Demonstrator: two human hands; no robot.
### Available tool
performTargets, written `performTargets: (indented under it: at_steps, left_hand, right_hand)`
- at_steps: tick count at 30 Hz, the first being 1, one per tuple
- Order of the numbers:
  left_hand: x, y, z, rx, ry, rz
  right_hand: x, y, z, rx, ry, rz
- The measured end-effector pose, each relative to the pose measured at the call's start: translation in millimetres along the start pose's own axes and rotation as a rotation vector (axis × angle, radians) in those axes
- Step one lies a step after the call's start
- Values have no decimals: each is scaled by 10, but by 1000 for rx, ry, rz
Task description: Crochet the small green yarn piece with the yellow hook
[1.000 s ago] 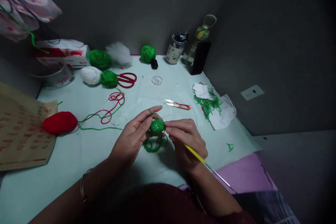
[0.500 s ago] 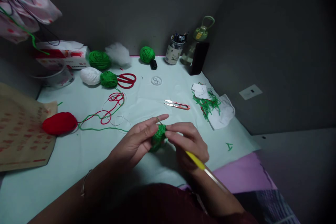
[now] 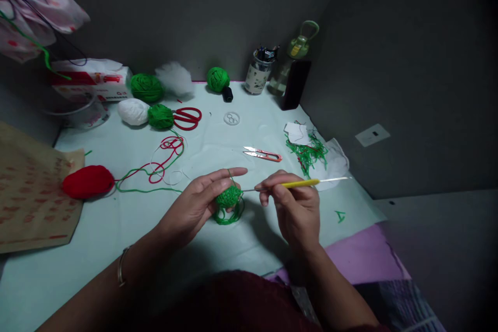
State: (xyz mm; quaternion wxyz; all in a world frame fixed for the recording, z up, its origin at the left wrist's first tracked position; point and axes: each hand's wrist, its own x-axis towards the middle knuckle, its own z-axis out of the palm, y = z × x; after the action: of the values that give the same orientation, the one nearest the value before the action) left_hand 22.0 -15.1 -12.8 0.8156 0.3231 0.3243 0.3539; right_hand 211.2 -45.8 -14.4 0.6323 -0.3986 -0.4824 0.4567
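My left hand [image 3: 196, 202] pinches a small green crochet piece [image 3: 229, 196], with green yarn looped over the outstretched index finger. A loose coil of green yarn [image 3: 229, 213] hangs under the piece. My right hand [image 3: 293, 202] grips a crochet hook with a yellow handle [image 3: 299, 183], held level, its metal tip pointing left into the green piece. Both hands hover just above the pale table [image 3: 116, 228] near its front edge.
Red thread snips [image 3: 262, 154] lie beyond my hands. A red yarn ball [image 3: 88, 181], tangled red and green strands [image 3: 155, 168], green balls [image 3: 161, 116], a white ball [image 3: 133, 111] and red scissors [image 3: 188, 116] sit left. Green scraps [image 3: 309, 153], a jar [image 3: 259, 75] and a bottle [image 3: 291, 62] stand right.
My right hand turned the hook from pointing down toward me to lying level, handle out to the right, tip at the piece. The left hand shifted slightly and the yarn coil shows again.
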Motion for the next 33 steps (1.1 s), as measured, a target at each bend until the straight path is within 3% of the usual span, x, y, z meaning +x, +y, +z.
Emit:
performTargets:
  at_steps: [5,9,14,24,33]
  left_hand:
    - [24,-52,39,26,1,50]
    - [32,-107,116,3,33,70]
    - [16,-116,143,-23,91,91]
    - [18,-111,47,30,57,134]
    - [7,-46,8,113,27,154]
  right_hand:
    - [24,24,56,166,-12,201]
    - [-21,117,151,132,-18,93]
    - [-34,178,232,41,76,-40]
    - [29,163,166,92,73,72]
    - [29,158,140,141,77,78]
